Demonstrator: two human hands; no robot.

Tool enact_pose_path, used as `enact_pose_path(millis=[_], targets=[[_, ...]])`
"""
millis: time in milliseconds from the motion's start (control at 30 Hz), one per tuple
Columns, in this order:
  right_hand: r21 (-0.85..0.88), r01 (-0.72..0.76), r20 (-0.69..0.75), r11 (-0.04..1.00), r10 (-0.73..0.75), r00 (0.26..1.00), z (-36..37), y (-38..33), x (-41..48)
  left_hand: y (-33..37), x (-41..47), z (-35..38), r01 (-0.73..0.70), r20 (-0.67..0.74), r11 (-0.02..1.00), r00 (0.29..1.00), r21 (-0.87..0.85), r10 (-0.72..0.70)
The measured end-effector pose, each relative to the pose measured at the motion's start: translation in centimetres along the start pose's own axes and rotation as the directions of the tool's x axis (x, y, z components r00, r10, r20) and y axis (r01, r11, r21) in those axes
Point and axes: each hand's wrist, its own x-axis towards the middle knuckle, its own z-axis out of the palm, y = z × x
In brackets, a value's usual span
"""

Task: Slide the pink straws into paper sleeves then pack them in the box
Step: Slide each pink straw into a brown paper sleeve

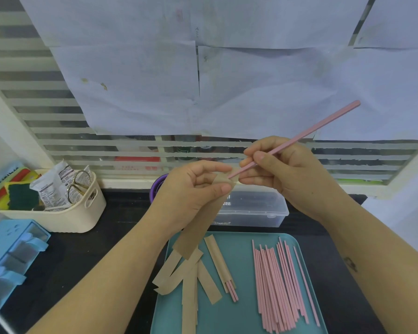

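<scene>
- Right hand (292, 169) pinches the pink straw (311, 131) near its lower end, thumb and fingers curled round it.
- Left hand (193, 189) grips the top of a paper sleeve (198, 227), fingers pinching its mouth; the rest hangs down and toward the person, below that hand.
- Key relation: the straw's lower tip sits right at the sleeve mouth, between the two hands. Can't tell if it is already inside.
- Straw's long axis is diagonal: free end up and away to the right of the right hand, working end down-left toward the left hand.
- Sleeve's long axis runs from the mouth down-left, roughly in line with the straw, so the push probably goes along that same diagonal.
- Right hand is nearer the straw, left hand nearer the sleeve; both are held up in the air.
- Box (258, 208): clear, lid looks closed, just beyond and below the hands.
- Tray (237, 314) below the hands: loose straws (275, 285) under the right forearm side, empty sleeves (188, 280) under the left, one filled sleeve (219, 259) between them.
</scene>
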Motion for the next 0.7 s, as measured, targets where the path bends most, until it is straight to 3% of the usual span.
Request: enact_pose_path(millis=[233, 467, 700], targets=[[-0.022, -0.07, 0.024, 0.997, 0.071, 0.997, -0.5, -0.4, 0.2, 0.5, -0.2, 0.2, 0.053, 0.029, 0.999, 0.998, -0.007, -0.053], [-0.232, -0.171, 0.024, 0.958, 0.182, 0.983, -1.2, -1.0, 1.2, 0.6, -0.4, 0.5, 0.114, 0.102, 0.991, 0.987, 0.07, -0.12], [-0.307, -0.222, 0.024, 0.925, 0.241, 0.97, -1.3, -0.6, 1.4, -0.2, -0.6, 0.9, 0.153, 0.117, 0.987, 0.98, 0.054, -0.158]])
